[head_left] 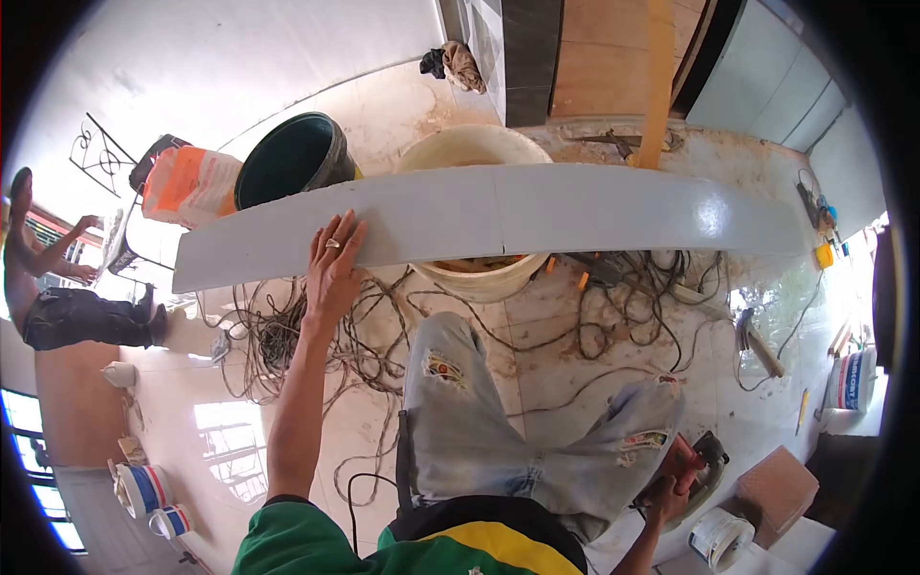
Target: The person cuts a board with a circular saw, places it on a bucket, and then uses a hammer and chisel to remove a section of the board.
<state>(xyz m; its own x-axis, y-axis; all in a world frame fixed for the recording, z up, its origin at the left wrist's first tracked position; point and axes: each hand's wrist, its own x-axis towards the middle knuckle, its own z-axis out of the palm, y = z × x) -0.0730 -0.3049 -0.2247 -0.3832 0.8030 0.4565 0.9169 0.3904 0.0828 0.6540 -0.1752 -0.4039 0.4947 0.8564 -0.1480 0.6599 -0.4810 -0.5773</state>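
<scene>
A long pale grey board (594, 213) lies crosswise in front of me, over the top of a cream bucket (479, 282). My left hand (336, 259) rests flat on the board's left part, its fingers spread and a ring on one finger. Low on the right, beside my knee, my right hand (668, 497) is wrapped round the handle of a red and black power tool (707, 465). A short dark line marks the board's near edge, just above the bucket.
A dark green bucket (292, 158) and an orange and white bag (190, 184) stand behind the board's left end. Tangled cords (278, 340) cover the floor. Another person (77, 311) is at the far left. Paint buckets (851, 379) stand at both sides.
</scene>
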